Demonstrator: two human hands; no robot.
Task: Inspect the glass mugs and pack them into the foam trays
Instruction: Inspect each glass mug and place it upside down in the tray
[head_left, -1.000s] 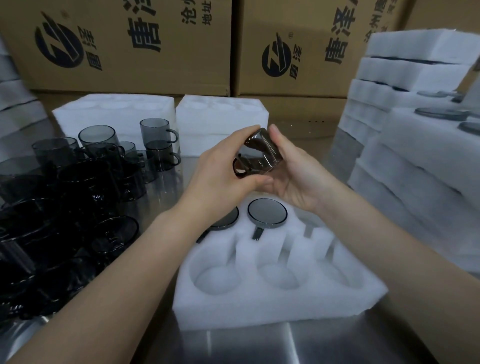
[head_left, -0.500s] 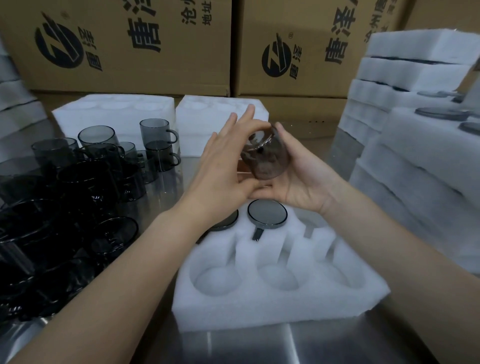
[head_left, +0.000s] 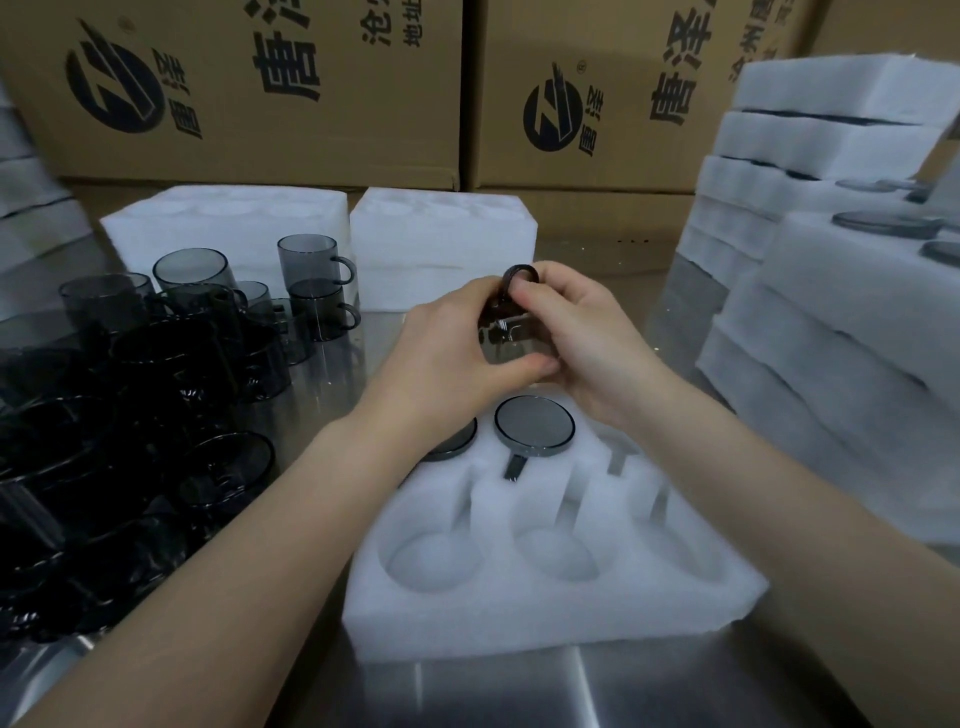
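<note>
My left hand is curled around the body of a smoky grey glass mug, with the thumb underneath. My right hand grips it from the other side, its fingers closed at the ring-shaped handle, which points up. The mug is in the air, just above the far row of the white foam tray. Under it, two packed mugs sit in their pockets; the left one is half hidden by my wrist. The three near pockets are empty.

The risk I judge here is that smooth glass turned between two hands can slip, and it would fall directly onto the packed mugs. Also, my left forearm passes near the crowded loose dark mugs on the steel table, so a wide elbow movement could knock them.
</note>
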